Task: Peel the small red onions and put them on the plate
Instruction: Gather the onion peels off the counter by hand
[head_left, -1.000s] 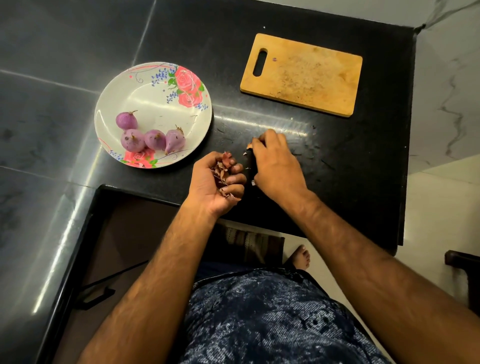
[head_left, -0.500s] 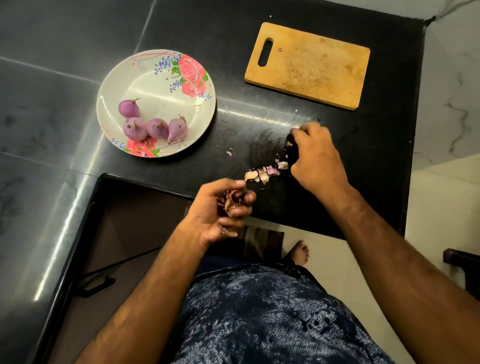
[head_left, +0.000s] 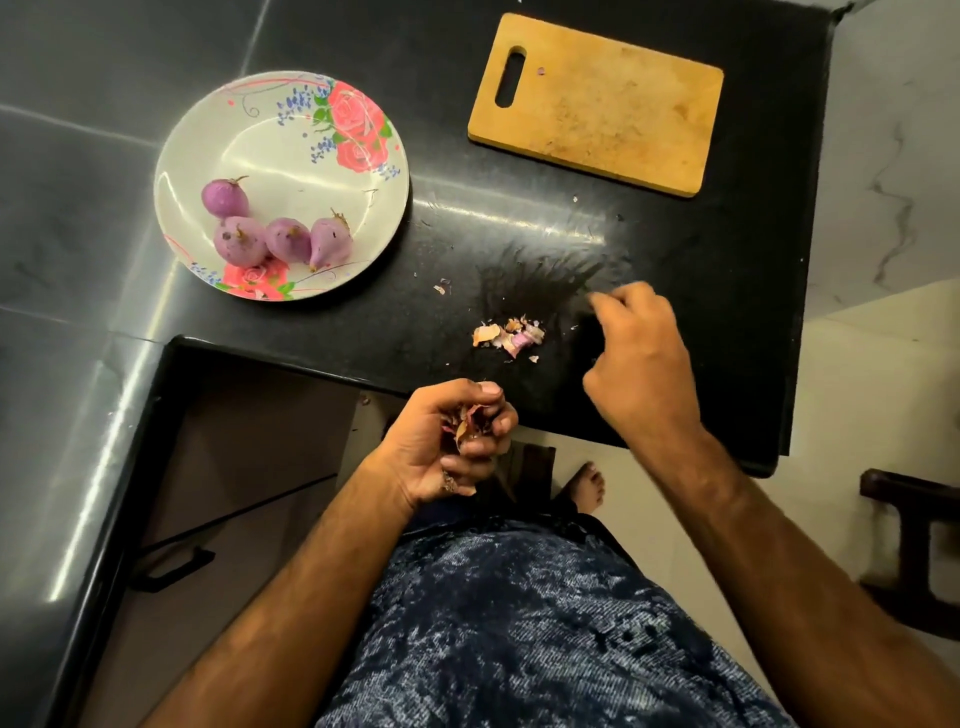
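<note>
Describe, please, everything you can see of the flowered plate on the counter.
The plate is round, shallow, glossy and white, printed with pink roses and small blue flowers at its far and near rim. It lies flat on the black counter, left of the wooden cutting board. Four peeled purple onions sit in its near-left part. Nothing else touches it.

dim, warm light | glare streaks on black counter (head_left: 519, 218) | right hand (head_left: 641, 358) motion-blurred

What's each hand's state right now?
Left hand: closed on onion peels.
Right hand: fingers curled, blurred; cannot tell whether it holds anything.
</note>
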